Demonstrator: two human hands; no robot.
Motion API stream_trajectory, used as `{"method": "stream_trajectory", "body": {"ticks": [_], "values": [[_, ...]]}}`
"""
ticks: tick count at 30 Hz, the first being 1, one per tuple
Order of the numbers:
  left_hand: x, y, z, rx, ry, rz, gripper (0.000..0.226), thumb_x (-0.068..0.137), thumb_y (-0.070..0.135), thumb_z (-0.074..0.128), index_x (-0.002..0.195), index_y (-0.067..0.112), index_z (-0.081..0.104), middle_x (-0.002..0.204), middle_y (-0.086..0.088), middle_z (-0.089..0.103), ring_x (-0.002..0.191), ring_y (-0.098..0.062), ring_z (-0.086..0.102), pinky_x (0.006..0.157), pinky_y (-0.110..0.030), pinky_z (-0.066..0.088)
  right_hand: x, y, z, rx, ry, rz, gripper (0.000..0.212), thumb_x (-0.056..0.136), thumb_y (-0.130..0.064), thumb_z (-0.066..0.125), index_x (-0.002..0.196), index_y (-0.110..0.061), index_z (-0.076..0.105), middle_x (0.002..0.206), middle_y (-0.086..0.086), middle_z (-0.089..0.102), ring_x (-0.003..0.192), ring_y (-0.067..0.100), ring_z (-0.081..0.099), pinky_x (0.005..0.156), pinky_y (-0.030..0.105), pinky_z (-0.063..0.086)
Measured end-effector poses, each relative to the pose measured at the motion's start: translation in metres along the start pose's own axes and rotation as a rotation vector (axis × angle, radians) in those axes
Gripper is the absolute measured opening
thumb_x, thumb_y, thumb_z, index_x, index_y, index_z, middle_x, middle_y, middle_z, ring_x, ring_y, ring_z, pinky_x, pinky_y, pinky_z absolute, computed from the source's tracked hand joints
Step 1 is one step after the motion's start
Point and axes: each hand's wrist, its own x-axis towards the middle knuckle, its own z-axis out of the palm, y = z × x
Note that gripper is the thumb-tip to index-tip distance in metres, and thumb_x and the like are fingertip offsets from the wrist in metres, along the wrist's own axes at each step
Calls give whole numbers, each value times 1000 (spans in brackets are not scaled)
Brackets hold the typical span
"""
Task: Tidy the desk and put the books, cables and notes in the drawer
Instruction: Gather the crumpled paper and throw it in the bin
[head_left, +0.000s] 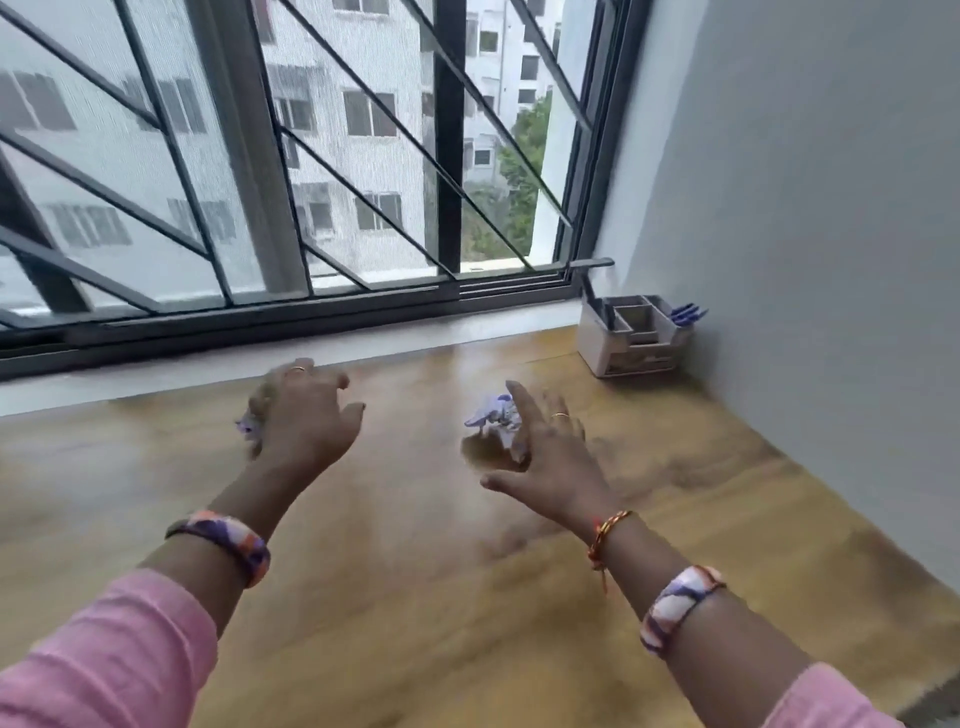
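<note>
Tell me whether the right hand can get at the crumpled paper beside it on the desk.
Probably yes. The right hand hovers with fingers spread just beside the crumpled paper, and nothing on the wooden desk lies between them. Whether they already touch is too blurred to tell.
</note>
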Motion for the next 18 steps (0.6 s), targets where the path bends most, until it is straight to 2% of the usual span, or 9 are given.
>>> {"method": "stream_trajectory", "body": {"ticks": [2, 3, 5, 7, 9, 13, 18], "values": [[25, -13, 11, 54, -68, -201, 50, 86, 43, 55, 131, 21, 47, 150, -17, 24, 139, -34, 12, 107, -49, 21, 22, 6, 10, -9, -50, -19, 105, 70, -49, 72, 144, -47, -2, 158, 4, -3, 144, 28, 2, 109, 46, 28], [35, -21, 19, 49, -129, -276, 58, 85, 49, 54, 135, 22, 42, 152, -17, 17, 140, -36, 6, 108, -56, 18, 31, 8, 15, -24, -71, -30, 101, 71, -50, 71, 144, -47, 1, 158, 2, -6, 144, 28, 0, 109, 47, 28], [46, -33, 33, 39, -235, -317, 65, 82, 55, 54, 136, 24, 40, 150, -15, 24, 137, -39, 14, 108, -58, 23, 39, 14, 25, -75, -109, -51, 86, 76, -51, 66, 144, -45, 14, 158, -4, -5, 143, 27, 7, 108, 47, 29], [43, -32, 46, 105, -230, -251, 57, 81, 52, 56, 130, 24, 47, 141, -11, 36, 127, -39, 30, 103, -51, 36, 44, 23, 31, -159, -77, -83, 68, 80, -50, 61, 138, -44, 25, 156, -7, 3, 134, 28, 27, 102, 44, 33], [31, -22, 56, 177, -154, -160, 43, 86, 42, 54, 125, 25, 50, 135, -8, 38, 120, -36, 35, 93, -45, 44, 48, 28, 31, -207, -23, -96, 56, 82, -50, 57, 132, -42, 33, 153, -7, 12, 122, 30, 40, 95, 41, 35], [7, 1, 65, 226, -102, -7, 33, 91, 38, 44, 122, 26, 50, 134, -6, 40, 111, -33, 42, 80, -39, 49, 52, 24, 30, -196, -11, -75, 41, 85, -52, 51, 122, -35, 42, 146, -3, 22, 115, 33, 43, 92, 39, 39], [-27, 26, 63, 219, -160, 116, 32, 92, 39, 41, 118, 25, 50, 130, -5, 43, 108, -30, 48, 79, -35, 49, 29, 22, 26, -179, -44, -105, 30, 87, -42, 53, 114, -30, 48, 140, 0, 28, 108, 35, 45, 87, 36, 43]]}}
